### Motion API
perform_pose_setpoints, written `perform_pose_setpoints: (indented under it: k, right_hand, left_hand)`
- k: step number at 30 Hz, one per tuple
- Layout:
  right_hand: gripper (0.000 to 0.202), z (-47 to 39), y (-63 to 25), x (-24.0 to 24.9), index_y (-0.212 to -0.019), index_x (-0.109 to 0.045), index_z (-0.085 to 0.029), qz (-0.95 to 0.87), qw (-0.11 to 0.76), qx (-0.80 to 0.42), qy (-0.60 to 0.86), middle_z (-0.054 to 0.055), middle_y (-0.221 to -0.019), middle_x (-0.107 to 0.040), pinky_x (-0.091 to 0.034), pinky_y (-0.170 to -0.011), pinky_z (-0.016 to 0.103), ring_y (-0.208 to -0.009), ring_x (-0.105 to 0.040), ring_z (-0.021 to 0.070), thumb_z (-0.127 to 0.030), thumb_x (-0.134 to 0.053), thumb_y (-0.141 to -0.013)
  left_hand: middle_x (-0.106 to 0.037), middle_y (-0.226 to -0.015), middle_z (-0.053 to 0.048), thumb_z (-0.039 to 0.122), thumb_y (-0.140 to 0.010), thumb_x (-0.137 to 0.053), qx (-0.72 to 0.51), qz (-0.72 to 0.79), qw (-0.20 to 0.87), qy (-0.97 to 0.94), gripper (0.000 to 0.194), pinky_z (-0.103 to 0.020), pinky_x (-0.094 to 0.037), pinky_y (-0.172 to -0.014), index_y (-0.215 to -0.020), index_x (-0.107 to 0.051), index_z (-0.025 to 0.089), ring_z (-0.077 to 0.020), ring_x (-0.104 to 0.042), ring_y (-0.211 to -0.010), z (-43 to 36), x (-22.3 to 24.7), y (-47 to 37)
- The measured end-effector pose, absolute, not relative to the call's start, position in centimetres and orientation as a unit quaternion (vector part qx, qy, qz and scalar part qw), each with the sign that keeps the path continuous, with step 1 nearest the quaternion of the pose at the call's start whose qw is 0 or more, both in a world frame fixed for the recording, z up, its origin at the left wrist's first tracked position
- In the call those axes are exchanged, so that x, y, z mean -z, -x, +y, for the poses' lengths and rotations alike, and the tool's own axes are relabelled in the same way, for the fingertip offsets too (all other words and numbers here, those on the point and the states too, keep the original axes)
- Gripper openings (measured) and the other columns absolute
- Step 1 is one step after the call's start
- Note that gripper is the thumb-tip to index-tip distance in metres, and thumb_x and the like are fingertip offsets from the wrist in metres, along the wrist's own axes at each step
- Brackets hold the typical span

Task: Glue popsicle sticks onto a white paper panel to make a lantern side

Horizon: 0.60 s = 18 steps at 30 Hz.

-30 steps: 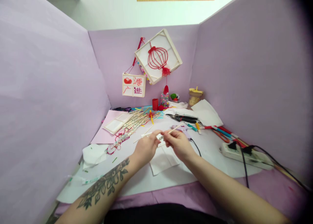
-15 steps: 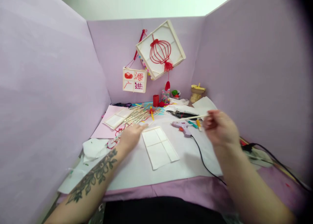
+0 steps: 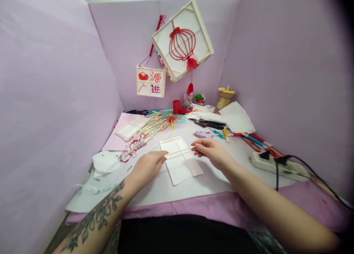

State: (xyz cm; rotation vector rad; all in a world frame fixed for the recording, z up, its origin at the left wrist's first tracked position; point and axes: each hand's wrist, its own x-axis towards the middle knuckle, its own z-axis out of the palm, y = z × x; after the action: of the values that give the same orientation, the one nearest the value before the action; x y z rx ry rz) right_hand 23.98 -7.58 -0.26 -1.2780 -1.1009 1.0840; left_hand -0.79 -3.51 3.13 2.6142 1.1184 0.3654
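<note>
A thin pale wooden stick (image 3: 179,151) stretches between my two hands. My left hand (image 3: 151,165) pinches its left end, and the fingertips of my right hand (image 3: 210,150) are closed on its right end. Beneath it lies a white paper panel (image 3: 179,173) edged with pale sticks, with a cross of sticks inside. The stick passes over the upper part of this panel; I cannot tell whether they touch. Just beyond my right hand lies a lilac glue gun (image 3: 203,134), partly hidden by the fingers. A loose stick (image 3: 169,135) rests by the panel's top left corner.
Black-handled pruning shears (image 3: 207,123) lie behind the glue gun. A bundle of patterned sticks (image 3: 157,125) and a small frame (image 3: 131,128) are at the back left. On the right sits a power strip (image 3: 279,165) with black cables. A lantern picture (image 3: 182,41) hangs on the back wall.
My right hand has come left and down with the stick, over the panel. My left hand has drawn back slightly and now pinches the stick's other end. The view has tilted down.
</note>
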Motion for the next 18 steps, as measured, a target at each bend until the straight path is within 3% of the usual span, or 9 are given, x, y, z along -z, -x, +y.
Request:
perform_pose_setpoints:
  k: [2,5,9,18]
  right_hand:
    - [0.013,-7.0,-23.8,1.0,-0.082,-0.060,-0.017,-0.501,0.487,-0.437,0.566,0.004,-0.074,-0.069,-0.048,-0.058,0.026,-0.062,-0.062,0.0138,-0.027,-0.062,-0.075]
    - [0.004,-6.4,-23.9,2.1,-0.081,-0.055,-0.020,-0.569,0.430,-0.321,0.623,0.002,-0.074,-0.068,-0.046,-0.061,0.027,-0.066,-0.061,0.0151,-0.018,-0.054,-0.077]
    - [0.016,-6.2,-24.7,2.8,-0.077,-0.062,-0.019,-0.615,0.381,-0.153,0.674,0.005,-0.083,-0.068,-0.044,-0.073,0.031,-0.080,-0.060,0.0192,-0.011,-0.048,-0.076]
    - [0.024,-6.3,-25.3,3.2,-0.091,-0.072,-0.017,-0.632,0.342,-0.169,0.675,0.007,-0.090,-0.070,-0.046,-0.077,0.029,-0.082,-0.062,0.0193,-0.011,-0.055,-0.076]
  left_hand:
    - [-0.067,-0.115,-0.007,0.025,-0.093,-0.034,-0.135,0.394,0.151,-0.897,0.035,-0.030,-0.045,-0.092,-0.116,-0.061,0.018,-0.0195,-0.062,-0.103,-3.3,-2.4,1.7]
    - [-0.069,-0.099,-0.007,0.030,-0.095,-0.031,-0.122,0.416,0.157,-0.887,0.032,-0.030,-0.046,-0.082,-0.101,-0.061,0.018,-0.0205,-0.063,-0.092,-3.1,-1.5,2.6]
    - [-0.068,-0.090,-0.007,0.031,-0.095,-0.029,-0.080,0.455,0.133,-0.877,0.029,-0.030,-0.044,-0.073,-0.093,-0.056,0.019,-0.0213,-0.064,-0.084,-3.4,-0.7,2.8]
    - [-0.069,-0.090,-0.007,0.031,-0.096,-0.026,-0.011,0.454,0.072,-0.888,0.030,-0.030,-0.042,-0.072,-0.097,-0.054,0.021,-0.0229,-0.065,-0.086,-3.1,0.1,2.5]
